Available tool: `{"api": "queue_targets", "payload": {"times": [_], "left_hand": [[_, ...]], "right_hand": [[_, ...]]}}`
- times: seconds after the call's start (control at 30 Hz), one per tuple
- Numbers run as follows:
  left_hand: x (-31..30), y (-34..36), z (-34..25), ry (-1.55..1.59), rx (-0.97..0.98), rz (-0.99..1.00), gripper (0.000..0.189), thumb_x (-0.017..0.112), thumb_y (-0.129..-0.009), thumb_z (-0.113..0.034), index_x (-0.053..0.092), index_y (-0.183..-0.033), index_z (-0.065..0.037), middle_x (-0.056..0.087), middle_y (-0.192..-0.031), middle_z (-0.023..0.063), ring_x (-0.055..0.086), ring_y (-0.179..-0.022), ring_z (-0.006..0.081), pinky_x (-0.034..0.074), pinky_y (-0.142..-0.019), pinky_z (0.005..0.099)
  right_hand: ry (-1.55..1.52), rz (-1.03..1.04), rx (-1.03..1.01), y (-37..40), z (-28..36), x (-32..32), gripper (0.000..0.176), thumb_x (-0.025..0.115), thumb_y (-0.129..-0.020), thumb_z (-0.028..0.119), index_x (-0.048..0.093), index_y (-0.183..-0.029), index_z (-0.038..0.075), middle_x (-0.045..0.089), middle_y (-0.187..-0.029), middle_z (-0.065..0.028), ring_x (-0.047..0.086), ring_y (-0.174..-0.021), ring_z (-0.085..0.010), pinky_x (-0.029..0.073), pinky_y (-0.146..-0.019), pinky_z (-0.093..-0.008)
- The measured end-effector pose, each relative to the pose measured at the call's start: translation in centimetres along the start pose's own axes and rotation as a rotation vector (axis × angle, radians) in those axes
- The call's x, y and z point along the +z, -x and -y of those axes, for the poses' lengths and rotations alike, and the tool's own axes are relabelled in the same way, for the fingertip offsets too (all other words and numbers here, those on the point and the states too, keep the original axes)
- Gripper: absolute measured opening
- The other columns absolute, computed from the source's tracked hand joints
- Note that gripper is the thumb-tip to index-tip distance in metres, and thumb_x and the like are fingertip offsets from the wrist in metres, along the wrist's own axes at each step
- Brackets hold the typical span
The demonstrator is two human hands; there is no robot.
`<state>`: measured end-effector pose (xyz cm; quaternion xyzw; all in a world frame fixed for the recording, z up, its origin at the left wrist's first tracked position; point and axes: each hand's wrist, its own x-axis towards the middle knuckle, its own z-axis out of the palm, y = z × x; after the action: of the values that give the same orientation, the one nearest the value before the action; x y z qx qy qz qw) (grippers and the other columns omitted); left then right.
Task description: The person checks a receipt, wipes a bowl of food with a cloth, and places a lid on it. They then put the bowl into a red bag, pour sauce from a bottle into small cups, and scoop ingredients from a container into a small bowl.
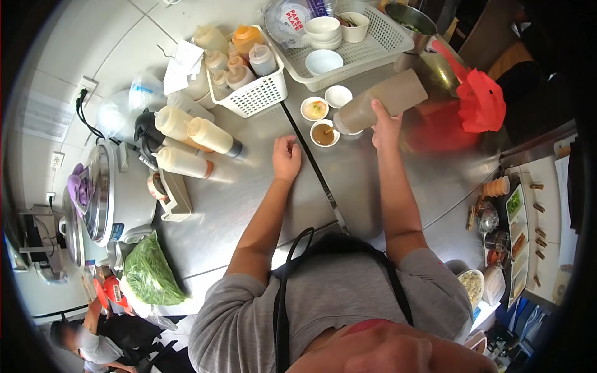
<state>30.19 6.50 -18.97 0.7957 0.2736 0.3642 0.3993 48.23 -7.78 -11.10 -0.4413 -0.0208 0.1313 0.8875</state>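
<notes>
My right hand (387, 127) is wrapped around a large squeeze bottle (398, 93) of brownish sauce. The bottle is tilted, nozzle down to the left, over a small white bowl (325, 142) with brown sauce in it. Close beside that bowl stand a dish of pale sauce with yellow-green bits (314, 109) and a small white bowl (338, 96). Another white rim is mostly hidden under the bottle. On the steel counter rests my left hand (286, 158), its fingers curled in and holding nothing visible, left of the black seam.
Several squeeze bottles (214, 137) stand to the left. Behind are a white basket (255, 96) of bottles and a tray (373, 59) with bowls. A red plastic bag (480, 102) lies at the right, bagged greens (152, 273) at the lower left. A co-worker (102, 342) is at lower left.
</notes>
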Motion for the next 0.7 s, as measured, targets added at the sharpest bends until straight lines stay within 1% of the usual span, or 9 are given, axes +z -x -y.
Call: {"api": "queue_targets", "payload": {"times": [0.1, 0.2, 0.3, 0.4, 0.47, 0.6, 0.7], "left_hand": [[0.0, 0.0, 0.0, -0.02, 0.011, 0.0, 0.014, 0.048, -0.07, -0.003, 0.051, -0.084, -0.002, 0.046, -0.074, 0.0086, 0.049, -0.062, 0.0176, 0.042, -0.059, 0.0273], [-0.1, 0.0, -0.3, -0.015, 0.009, -0.01, 0.013, 0.048, -0.07, -0.003, 0.052, -0.083, -0.001, 0.046, -0.074, 0.0087, 0.049, -0.061, 0.0176, 0.042, -0.059, 0.0273], [0.1, 0.0, -0.5, 0.003, 0.002, -0.016, 0.012, 0.048, -0.07, -0.003, 0.052, -0.082, -0.002, 0.045, -0.074, 0.0087, 0.049, -0.061, 0.0178, 0.042, -0.059, 0.0273], [0.0, -0.1, -0.4, -0.006, 0.002, -0.001, 0.011, 0.048, -0.071, -0.003, 0.052, -0.082, -0.002, 0.046, -0.075, 0.0081, 0.049, -0.063, 0.0168, 0.041, -0.06, 0.0263], [-0.3, 0.0, -0.6, -0.041, -0.027, 0.034, 0.011, 0.047, -0.073, -0.003, 0.052, -0.083, -0.002, 0.046, -0.079, 0.0071, 0.048, -0.065, 0.0144, 0.041, -0.063, 0.024], [-0.3, 0.0, -0.5, -0.076, -0.021, 0.031, 0.01, 0.048, -0.073, -0.003, 0.052, -0.081, -0.001, 0.046, -0.079, 0.0073, 0.048, -0.064, 0.0147, 0.041, -0.062, 0.0245], [-0.4, -0.1, -0.7, -0.063, -0.031, 0.035, 0.009, 0.048, -0.073, -0.004, 0.052, -0.081, -0.001, 0.046, -0.078, 0.0073, 0.049, -0.064, 0.0149, 0.041, -0.062, 0.0245]], "right_hand": [[-0.063, -0.082, 0.061, 0.4, 0.3, -0.5, 0.052, 0.063, -0.066, 0.002, 0.034, -0.109, 0.01, 0.047, -0.1, -0.0057, 0.048, -0.089, -0.0156, 0.044, -0.073, -0.0362], [-0.057, -0.126, 0.02, 0.0, 1.4, -1.3, 0.054, 0.063, -0.067, 0.005, 0.033, -0.111, 0.013, 0.046, -0.101, -0.0047, 0.048, -0.09, -0.0163, 0.042, -0.074, -0.0403], [0.053, -0.097, -0.079, -0.2, 2.9, -1.7, 0.056, 0.064, -0.066, 0.003, 0.033, -0.112, 0.009, 0.046, -0.101, -0.0054, 0.047, -0.09, -0.0156, 0.041, -0.077, -0.0351], [0.214, -0.008, -0.325, -0.7, 2.7, -1.9, 0.054, 0.064, -0.066, 0.0, 0.035, -0.111, 0.006, 0.047, -0.099, -0.0054, 0.048, -0.089, -0.0146, 0.041, -0.076, -0.0276], [0.266, 0.03, -0.341, -0.5, 2.7, -1.7, 0.055, 0.064, -0.065, -0.003, 0.035, -0.111, 0.004, 0.047, -0.1, -0.0055, 0.048, -0.089, -0.014, 0.04, -0.077, -0.0262], [0.281, 0.08, -0.379, -0.2, 3.1, -0.7, 0.056, 0.064, -0.064, -0.004, 0.035, -0.112, 0.002, 0.047, -0.101, -0.0059, 0.048, -0.089, -0.0138, 0.04, -0.077, -0.0257], [0.274, 0.033, -0.351, 0.1, 3.6, -0.1, 0.056, 0.064, -0.064, -0.004, 0.036, -0.111, 0.001, 0.048, -0.101, -0.0064, 0.048, -0.09, -0.014, 0.04, -0.078, -0.0259]]}}
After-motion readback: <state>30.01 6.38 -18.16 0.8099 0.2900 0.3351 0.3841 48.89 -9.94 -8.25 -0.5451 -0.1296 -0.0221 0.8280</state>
